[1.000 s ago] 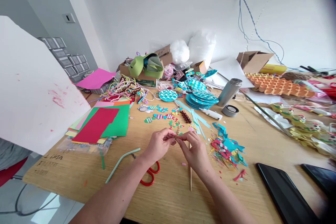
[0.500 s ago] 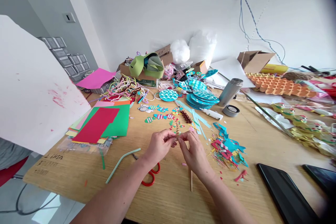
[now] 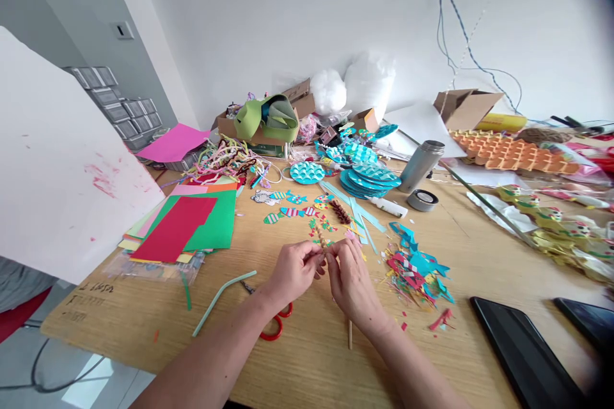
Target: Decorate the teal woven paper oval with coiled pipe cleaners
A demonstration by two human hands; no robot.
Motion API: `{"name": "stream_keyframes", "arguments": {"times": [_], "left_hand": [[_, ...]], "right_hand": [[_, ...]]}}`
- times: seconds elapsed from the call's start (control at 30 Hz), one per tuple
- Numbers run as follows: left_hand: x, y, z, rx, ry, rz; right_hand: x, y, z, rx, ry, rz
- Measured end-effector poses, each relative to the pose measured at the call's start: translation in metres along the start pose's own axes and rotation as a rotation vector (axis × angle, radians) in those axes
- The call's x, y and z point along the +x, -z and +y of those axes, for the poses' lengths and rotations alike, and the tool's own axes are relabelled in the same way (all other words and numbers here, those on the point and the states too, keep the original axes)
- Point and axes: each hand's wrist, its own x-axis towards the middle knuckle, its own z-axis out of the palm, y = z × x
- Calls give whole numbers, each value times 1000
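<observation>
Scissors (image 3: 281,324) and 1 stick (image 3: 350,333) lie partly covered; a twisted strip (image 3: 320,235) juts past left hand (image 3: 292,268) and right hand (image 3: 353,278), fingertips pinching it.

Table (image 3: 307,358) is smooth wood; twd back edge, satin metal flask (image 3: 422,167); twd front edge, glossy black device (image 3: 522,348); twisted strip (image 3: 320,234) looks ridged.

The twisted strand (image 3: 320,237) is pale tan, banded by its turns. The scissors (image 3: 272,337) have red loops; the desk (image 3: 307,364) shows light brown wood grain. Plain colour fills a crimson sheet (image 3: 173,229), a green sheet (image 3: 223,220) and a hot pink sheet (image 3: 175,142). The stacked discs (image 3: 367,185) are turquoise, the flask (image 3: 422,166) silver-grey. A paper fish (image 3: 291,211) carries red and white stripes.
</observation>
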Motion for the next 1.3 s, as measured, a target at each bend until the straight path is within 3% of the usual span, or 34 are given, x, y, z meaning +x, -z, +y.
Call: {"name": "stream_keyframes", "arguments": {"times": [0.1,0.23,0.4,0.8,0.9,1.0,1.13,1.3], "left_hand": [[0,-1,-2,61,-9,36],[-2,-2,-5,253,-140,126],[-5,-1,-7,405,-283,120],[-9,-7,-1,472,-301,160],[-9,-9,-2,356,-232,175],[-6,-10,-1,68,-65,177],[1,-8,7,-361,182,49],[5,-3,9,-593,333,-50]], "right_hand": [[0,-1,1,34,-26,21],[1,-2,1,75,-74,64],[0,-4,0,95,-107,73],[-3,-9,-7,101,-114,118],[-2,-8,-7,98,-121,121],[-1,-5,-7,52,-100,150],[0,1,-5,-67,-19,170],[0,5,-6,-93,61,71]]}}
